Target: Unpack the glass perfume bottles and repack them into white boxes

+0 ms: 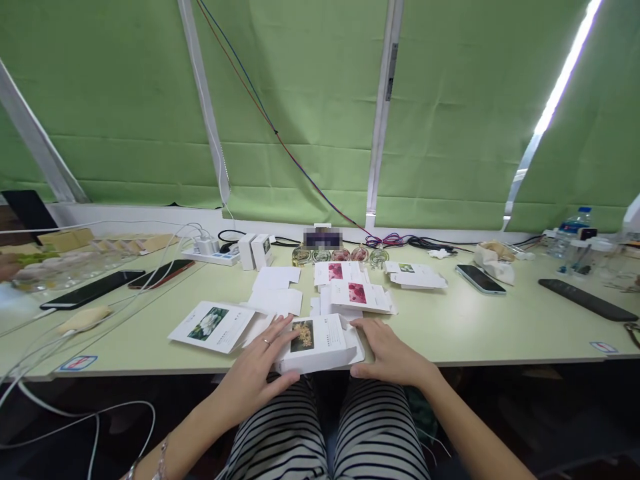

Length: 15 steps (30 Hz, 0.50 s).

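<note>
Fingers (281, 339) on smooth white cardboard box (325, 340), rectangular.

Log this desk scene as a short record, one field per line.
Surface: pale green desk
Left hand: fingers spread over a white cardboard box with a yellow-flower picture, thumb at its front side
Right hand: at the box's right end, beside its flaps
Left of box: white cardboard carton with a white-flower picture
Behind box: white cardboard cartons with red-flower pictures
Far edge: row of round glass containers
</note>
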Available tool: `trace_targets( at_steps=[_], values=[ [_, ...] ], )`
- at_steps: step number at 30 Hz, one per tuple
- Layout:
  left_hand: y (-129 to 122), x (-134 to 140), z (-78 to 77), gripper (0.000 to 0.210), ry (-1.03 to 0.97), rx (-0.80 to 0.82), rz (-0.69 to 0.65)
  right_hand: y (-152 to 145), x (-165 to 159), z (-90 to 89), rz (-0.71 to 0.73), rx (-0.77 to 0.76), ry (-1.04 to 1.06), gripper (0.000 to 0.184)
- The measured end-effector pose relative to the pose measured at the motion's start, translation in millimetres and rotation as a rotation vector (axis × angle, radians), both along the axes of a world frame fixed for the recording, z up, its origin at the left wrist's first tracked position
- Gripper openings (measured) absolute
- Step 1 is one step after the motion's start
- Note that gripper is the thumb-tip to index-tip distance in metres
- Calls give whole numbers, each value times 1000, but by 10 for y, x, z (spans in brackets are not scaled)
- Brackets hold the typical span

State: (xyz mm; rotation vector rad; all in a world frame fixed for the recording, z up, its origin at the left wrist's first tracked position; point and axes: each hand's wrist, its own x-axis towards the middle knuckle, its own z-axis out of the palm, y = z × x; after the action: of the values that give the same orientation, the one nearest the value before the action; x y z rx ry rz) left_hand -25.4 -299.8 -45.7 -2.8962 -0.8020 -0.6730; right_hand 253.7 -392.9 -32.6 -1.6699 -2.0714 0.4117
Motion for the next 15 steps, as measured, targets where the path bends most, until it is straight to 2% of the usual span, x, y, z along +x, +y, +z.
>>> trace_targets(
  at_steps=[4, 8, 15],
  values=[
    [56, 89, -10, 46, 10, -97, -46, 41, -9, -128, -18, 116, 81, 64],
    [108, 190, 18, 46, 6, -153, -122, 43, 30, -162, -11, 115, 147, 57],
    [109, 187, 3, 53, -12, -231, -148, 40, 68, -182, -14, 95, 166, 71]
  ],
)
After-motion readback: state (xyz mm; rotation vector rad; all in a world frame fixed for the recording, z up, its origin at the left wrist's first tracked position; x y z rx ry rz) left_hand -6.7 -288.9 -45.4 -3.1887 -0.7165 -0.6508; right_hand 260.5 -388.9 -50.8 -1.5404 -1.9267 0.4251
